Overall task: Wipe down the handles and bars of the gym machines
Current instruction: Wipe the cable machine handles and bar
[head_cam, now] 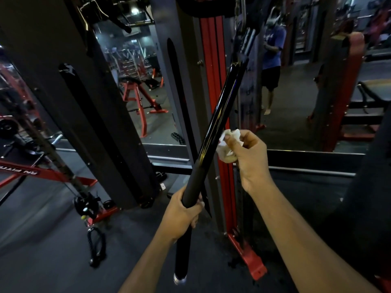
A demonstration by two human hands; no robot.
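Left hand (182,210) grips the matte lower grip of the bar (220,111), fingers wrapped fully round it, and holds the bar tilted across the centre of the view. Its lower end points down toward the floor near the camera; its upper end rises toward the red upright (213,60) of the cable machine, where it meets a fitting.

Right hand (247,153) holds a crumpled white cloth (228,144), fingers and thumb pinched on it. The cloth sits just beside the glossy middle section of the bar, at or very near its right edge; actual contact cannot be confirmed.

Progress, as a judgement: wiping of this bar is under way at mid-length. No visible mark separates wiped from unwiped surface, so the finished portion cannot be determined. The grip under the left hand is covered and presumably remains to be wiped. Other machines in the room are also likely outstanding.

Bar condition: black, straight, glossy above with bright reflections, dull rubber-like sleeve below, metal cap at the lower tip.
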